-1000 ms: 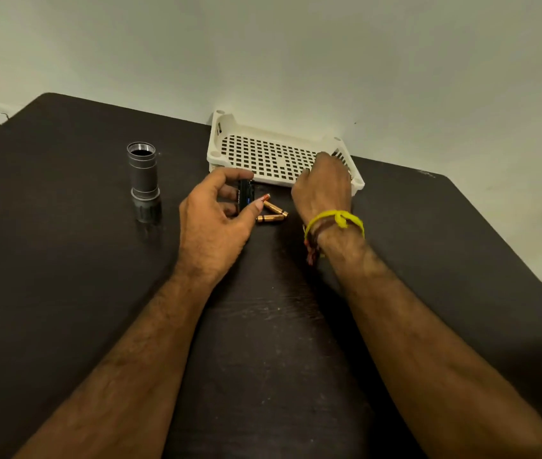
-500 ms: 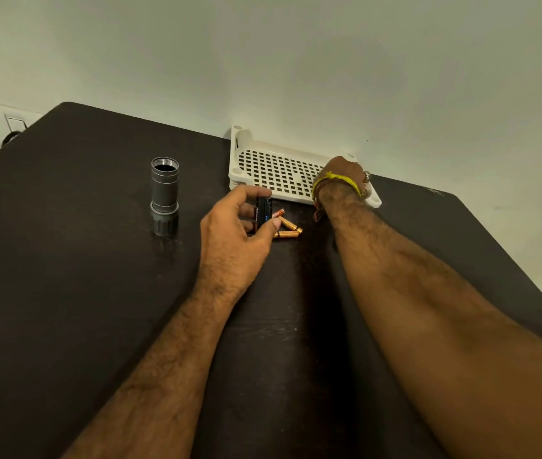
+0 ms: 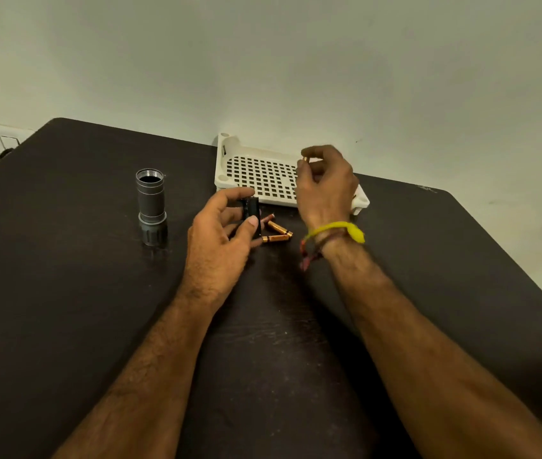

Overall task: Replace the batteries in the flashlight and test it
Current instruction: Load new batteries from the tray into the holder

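Since half a second ago, your right hand [image 3: 324, 183] has lifted out of the tray [image 3: 230, 170] and now pinches a small copper-tipped battery [image 3: 305, 159] between thumb and forefinger above it. Your left hand [image 3: 220, 240] is clamped on the black holder [image 3: 251, 212], thumb and fingers around its sides, low over the table [image 3: 64, 293].

Step in hand, by judgement: loading fresh cells into the holder. Next, bring the battery to the holder, match polarity, and seat it.

Three spent cells [image 3: 278, 231] lie loose just right of the holder; they are smooth copper-and-black cylinders and may roll. The flashlight [image 3: 151, 207] stands upright well left, open threaded end up, grey ribbed metal with a knurled base. The tray is white perforated plastic; the table is dark and matte.
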